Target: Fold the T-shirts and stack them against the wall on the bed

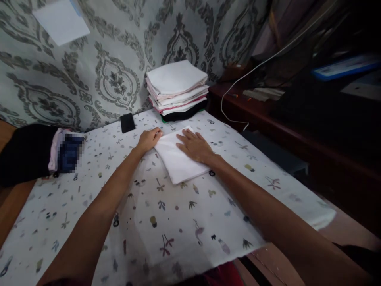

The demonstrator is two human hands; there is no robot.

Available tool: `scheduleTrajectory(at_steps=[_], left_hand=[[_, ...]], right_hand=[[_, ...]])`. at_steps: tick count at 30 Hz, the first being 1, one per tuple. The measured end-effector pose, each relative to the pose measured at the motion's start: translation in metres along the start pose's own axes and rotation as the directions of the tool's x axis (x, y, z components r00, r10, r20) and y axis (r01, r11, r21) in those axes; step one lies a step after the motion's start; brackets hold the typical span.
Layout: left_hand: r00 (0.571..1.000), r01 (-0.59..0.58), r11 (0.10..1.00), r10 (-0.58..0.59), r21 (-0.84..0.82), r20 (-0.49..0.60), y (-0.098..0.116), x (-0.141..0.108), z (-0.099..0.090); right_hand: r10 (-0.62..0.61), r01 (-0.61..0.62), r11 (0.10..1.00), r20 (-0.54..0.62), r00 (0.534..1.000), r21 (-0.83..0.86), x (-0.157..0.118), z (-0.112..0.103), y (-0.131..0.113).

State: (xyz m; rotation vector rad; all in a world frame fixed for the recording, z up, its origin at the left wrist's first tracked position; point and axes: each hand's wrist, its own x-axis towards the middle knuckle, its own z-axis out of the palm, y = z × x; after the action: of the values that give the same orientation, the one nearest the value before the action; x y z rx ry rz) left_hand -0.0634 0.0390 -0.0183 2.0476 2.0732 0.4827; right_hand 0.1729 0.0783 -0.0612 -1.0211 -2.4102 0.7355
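A white folded cloth (178, 161) lies flat on the patterned sheet in front of me, one corner pointing toward me. My right hand (195, 147) rests palm down across its right side, fingers spread and stretched out. At the far left corner of the cloth, my left hand (149, 140) has its fingers curled together on the edge. Just beyond the cloth rises a stack of folded cloths (177, 93), mostly white with pink edges and a black one at the bottom.
The patterned sheet (143, 246) covers the surface. A black phone (127, 122) lies near the wall. Dark clothing (29, 155) is piled at the left edge. A white cable (258, 65) hangs over the dark wooden furniture (220, 91) on the right. Paper (61, 22) is on the wall.
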Motion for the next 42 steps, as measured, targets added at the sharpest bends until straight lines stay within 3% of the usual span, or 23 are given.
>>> scheduleTrajectory(at_steps=[3,6,8,9,11,13,14,17,20,23,26,32,39,42], left_hand=[[0.990,0.108,0.966,-0.082,0.235,-0.118,0.008,-0.017,-0.008],[0.981,0.092,0.961,-0.042,0.261,-0.189,0.026,-0.061,-0.019],[0.986,-0.108,0.976,0.129,0.190,-0.103,0.046,-0.103,-0.020],[0.967,-0.248,0.954,0.255,0.168,-0.020,0.056,-0.125,-0.019],[0.877,-0.480,0.849,0.466,0.220,0.116,0.077,-0.164,-0.012],[0.807,-0.590,0.745,0.548,0.311,0.219,0.094,-0.190,-0.003],[0.799,-0.601,0.714,0.546,0.358,0.252,0.100,-0.198,0.000],[0.855,-0.518,0.719,0.432,0.463,0.286,0.110,-0.203,0.007],[0.906,-0.416,0.748,0.291,0.517,0.307,0.116,-0.196,0.007],[0.913,-0.373,0.746,0.190,0.551,0.360,0.124,-0.187,0.006],[0.916,-0.324,0.755,0.100,0.570,0.388,0.136,-0.181,0.006],[0.940,-0.282,0.784,0.110,0.553,0.324,0.146,-0.182,0.011],[0.951,-0.301,0.683,0.162,0.666,0.264,0.143,-0.195,0.018],[0.951,-0.292,0.689,0.137,0.663,0.277,0.146,-0.196,0.016]], right_hand=[[0.003,-0.003,0.997,-0.006,1.000,0.076,0.001,0.002,0.002],[-0.009,0.010,0.995,-0.010,1.000,0.095,0.002,0.003,0.005],[-0.018,0.019,0.997,-0.009,1.000,0.080,0.002,0.002,0.005],[-0.022,0.022,0.998,-0.005,1.000,0.064,0.001,0.001,0.004],[-0.032,0.032,0.999,-0.005,0.999,0.018,0.000,-0.002,-0.002],[-0.068,0.067,0.997,-0.010,0.998,-0.033,-0.001,-0.004,-0.013],[-0.102,0.102,0.994,0.001,0.995,-0.047,-0.001,-0.005,-0.020],[-0.208,0.215,0.975,0.108,0.972,-0.056,0.003,-0.004,-0.042],[-0.217,0.242,0.967,0.230,0.949,-0.084,0.010,0.002,-0.057],[-0.173,0.210,0.971,0.274,0.946,-0.113,0.015,0.010,-0.058],[-0.165,0.197,0.974,0.241,0.956,-0.115,0.018,0.018,-0.052],[-0.181,0.200,0.976,0.190,0.965,-0.086,0.020,0.026,-0.044],[-0.176,0.199,0.975,0.197,0.964,-0.103,0.019,0.025,-0.046],[-0.176,0.199,0.975,0.202,0.963,-0.100,0.018,0.024,-0.047]])
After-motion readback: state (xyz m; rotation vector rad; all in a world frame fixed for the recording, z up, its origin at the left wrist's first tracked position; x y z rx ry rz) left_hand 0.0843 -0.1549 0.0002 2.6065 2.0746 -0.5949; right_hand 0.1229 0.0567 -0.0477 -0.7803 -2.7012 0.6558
